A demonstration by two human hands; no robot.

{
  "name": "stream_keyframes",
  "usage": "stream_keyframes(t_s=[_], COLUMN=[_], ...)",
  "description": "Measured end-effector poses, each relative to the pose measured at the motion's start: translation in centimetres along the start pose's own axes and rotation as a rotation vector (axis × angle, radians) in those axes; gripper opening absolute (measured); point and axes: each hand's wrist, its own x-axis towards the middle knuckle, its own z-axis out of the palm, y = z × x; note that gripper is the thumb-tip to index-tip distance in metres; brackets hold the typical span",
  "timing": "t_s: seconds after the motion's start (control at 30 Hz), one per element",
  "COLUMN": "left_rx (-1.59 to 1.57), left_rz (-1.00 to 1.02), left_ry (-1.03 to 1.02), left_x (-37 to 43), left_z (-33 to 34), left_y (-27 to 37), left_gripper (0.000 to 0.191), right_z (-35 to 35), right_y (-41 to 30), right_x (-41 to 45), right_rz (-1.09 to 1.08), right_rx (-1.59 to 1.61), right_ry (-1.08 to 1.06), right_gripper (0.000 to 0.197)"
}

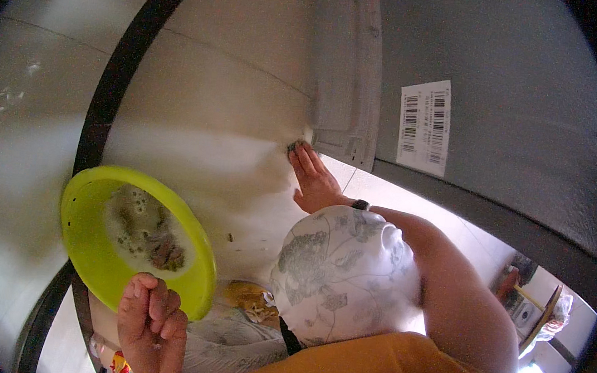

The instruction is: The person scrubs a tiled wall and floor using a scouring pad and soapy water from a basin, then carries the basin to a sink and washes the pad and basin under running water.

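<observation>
My right hand (316, 180), with a dark band at the wrist, reaches to the foot of a grey cabinet-like unit (493, 97). Under its fingertips is a dark scouring pad (297, 146), mostly covered and pressed to the pale tiled surface (222, 82). My left hand (151, 318) is raised with curled fingers in front of the near rim of a lime-green plastic basin (201, 242). Nothing shows between those fingers. Foamy, murky water (136, 225) lies in the basin, with a brownish patch that I cannot make out.
A black strip (101, 119) crosses the pale tiles behind the basin. My bent knee in floral fabric (322, 275) rises between my arms. A label with barcodes (424, 126) is stuck to the grey unit. Small dark debris (230, 237) lies right of the basin.
</observation>
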Motion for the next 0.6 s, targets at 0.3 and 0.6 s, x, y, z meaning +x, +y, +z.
stream_keyframes(t_s=[0.3,0.6], left_rx=[0.128,0.149], left_rz=[-0.043,-0.025], left_ry=[-0.118,-0.150], left_x=[10.5,5.8], left_z=[10.6,18.4], left_y=[11.9,10.7], left_gripper=[0.016,0.016], right_z=[-7.0,-13.3], right_y=[-1.9,3.0], right_x=[18.5,13.1], right_rz=[0.207,0.045], right_rx=[0.130,-0.198], right_ry=[0.219,0.131], right_gripper=[0.066,0.058])
